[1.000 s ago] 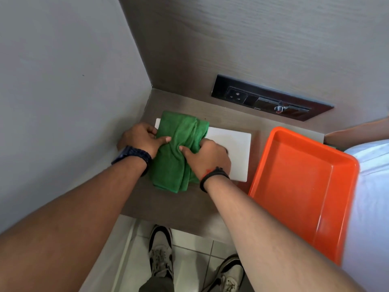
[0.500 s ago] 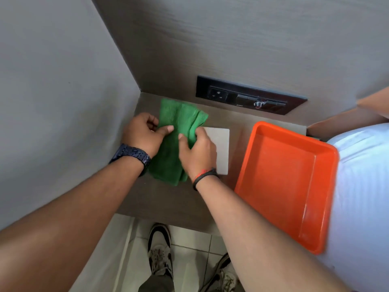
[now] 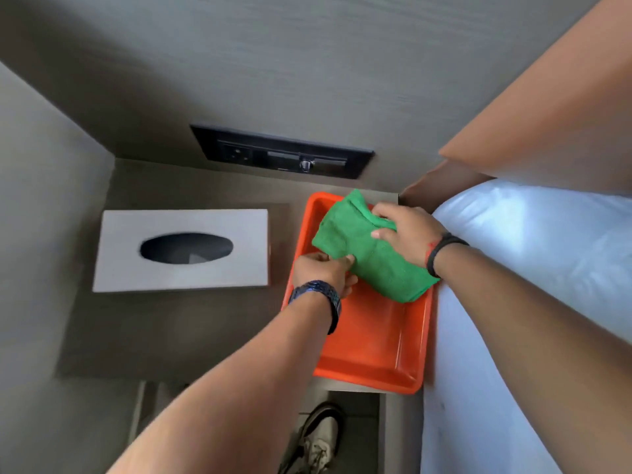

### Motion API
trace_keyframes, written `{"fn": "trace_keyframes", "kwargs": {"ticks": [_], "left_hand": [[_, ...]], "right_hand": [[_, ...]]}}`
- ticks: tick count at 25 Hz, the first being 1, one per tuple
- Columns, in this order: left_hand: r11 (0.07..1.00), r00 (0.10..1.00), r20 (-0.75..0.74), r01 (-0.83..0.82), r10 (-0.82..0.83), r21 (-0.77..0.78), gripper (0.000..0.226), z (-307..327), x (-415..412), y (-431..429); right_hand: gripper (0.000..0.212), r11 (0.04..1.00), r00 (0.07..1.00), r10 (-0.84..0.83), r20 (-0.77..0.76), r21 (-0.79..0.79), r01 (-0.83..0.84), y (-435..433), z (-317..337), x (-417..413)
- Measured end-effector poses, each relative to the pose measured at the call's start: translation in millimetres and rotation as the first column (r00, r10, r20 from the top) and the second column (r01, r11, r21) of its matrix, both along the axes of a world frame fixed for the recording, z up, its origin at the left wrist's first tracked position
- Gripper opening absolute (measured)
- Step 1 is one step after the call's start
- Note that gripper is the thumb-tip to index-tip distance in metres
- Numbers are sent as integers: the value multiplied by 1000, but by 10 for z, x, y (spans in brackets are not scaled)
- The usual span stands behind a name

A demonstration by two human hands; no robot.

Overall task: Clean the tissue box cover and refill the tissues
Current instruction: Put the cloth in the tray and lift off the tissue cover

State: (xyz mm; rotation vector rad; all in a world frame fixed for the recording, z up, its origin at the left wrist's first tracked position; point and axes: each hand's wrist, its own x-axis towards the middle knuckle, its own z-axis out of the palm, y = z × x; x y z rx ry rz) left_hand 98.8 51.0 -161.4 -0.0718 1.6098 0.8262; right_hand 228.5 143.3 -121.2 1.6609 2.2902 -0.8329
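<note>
Hands: left hand [image 3: 321, 271] and right hand [image 3: 405, 236] fingers clamped on green cloth [image 3: 362, 251] | over orange tray [image 3: 372, 343], right of tissue box cover [image 3: 181, 249] | lower it flat, folds kept together.

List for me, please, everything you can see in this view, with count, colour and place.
Tissue box cover: one, white, oval slot up, on the shelf at left.
Tray: one, orange, right of the cover.
Cloth: one, green, folded, over the tray's far end.
Socket panel: one, black, on the back wall.
Bedding: white, at right.
Shoe: one, pale, on the floor below.
Left hand: watch on wrist, grip on the cloth's near edge.
Right hand: dark band on wrist, grip on the cloth's top.
</note>
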Motion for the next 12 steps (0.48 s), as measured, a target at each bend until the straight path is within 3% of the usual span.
{"fn": "trace_keyframes", "kwargs": {"ticks": [4, 7, 10, 12], "left_hand": [[983, 990, -55, -133, 126, -129, 24, -333, 189, 3], [979, 986, -103, -147, 133, -144, 23, -502, 180, 46], [981, 938, -324, 70, -126, -179, 38, -461, 201, -10], [969, 779, -582, 234, -233, -76, 47, -292, 243, -93]], "right_hand": [[24, 981, 979, 191, 64, 15, -193, 48, -438, -31], [24, 956, 960, 233, 158, 146, -255, -10, -678, -68], [39, 903, 972, 153, 179, 375, -211, -169, -735, -27], [49, 821, 971, 160, 176, 522, -230, -309, -725, 31]]}}
